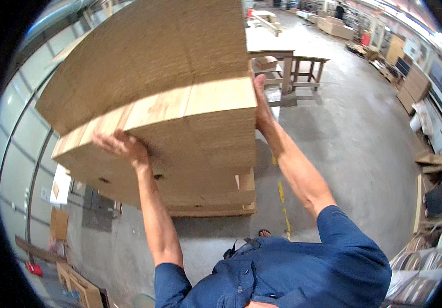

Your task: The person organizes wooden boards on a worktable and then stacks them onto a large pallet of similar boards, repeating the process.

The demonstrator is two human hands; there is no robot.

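Observation:
A big stack of wood-faced pieces stands before me. A large brown board (154, 56) rises at the back. In front of it runs a pale, striped ledge (169, 105), above a brown front face (205, 141). My left hand (121, 146) rests on that front face near the ledge's edge, fingers spread and slightly blurred. At the stack's right end, my right hand (263, 105) lies flat along the side with its fingers pointing up; part of it is hidden by the wood. Lower down, more boards (210, 210) show beneath an open gap.
Beyond the stack to the right stand a wooden table (310, 59) and other benches. Yellow dashes (285, 205) mark the grey floor. Wood offcuts (434, 161) and shelves of curved pieces (421, 262) line the right side. At lower left lies a wooden frame (80, 287).

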